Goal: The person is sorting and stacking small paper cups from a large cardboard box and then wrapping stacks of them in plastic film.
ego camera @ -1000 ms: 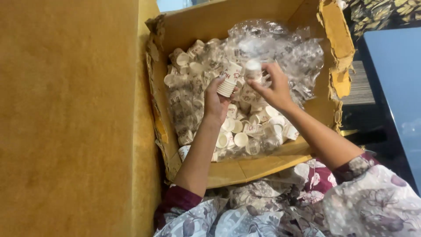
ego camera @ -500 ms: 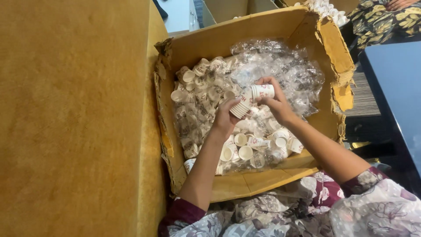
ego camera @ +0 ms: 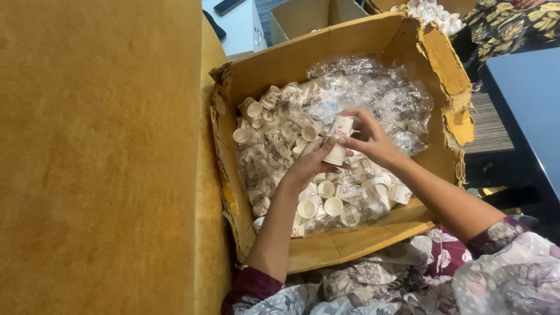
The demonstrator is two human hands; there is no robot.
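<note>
Two bare hands meet over an open brown cardboard box [ego camera: 303,64] with torn, ragged flaps. Left hand [ego camera: 308,166] reaches in from below, fingers curled around the lower end of a short stack of small white paper cups with red print [ego camera: 338,140]; right hand [ego camera: 370,139] comes from the right, thumb and fingertips pinched on the upper end of the same stack. Stack held tilted, just above the box contents, near the middle of the box. Both hands closed on it, not spread. Beneath them: a heap of loose small white paper cups [ego camera: 318,198], many lying mouth-up, some on their sides, resting on and under crumpled clear plastic wrapping [ego camera: 379,87] that fills the far half of the box. Box leans against a mustard-yellow upholstered surface [ego camera: 99,157] that takes up the whole left side of the view. Forearms bare; floral-print sleeves in maroon and grey [ego camera: 496,268] at the bottom edge. Second cardboard box [ego camera: 303,14] behind, partly cut off at the top. Dark blue flat surface [ego camera: 531,99] to the right, well apart from the hands.
</note>
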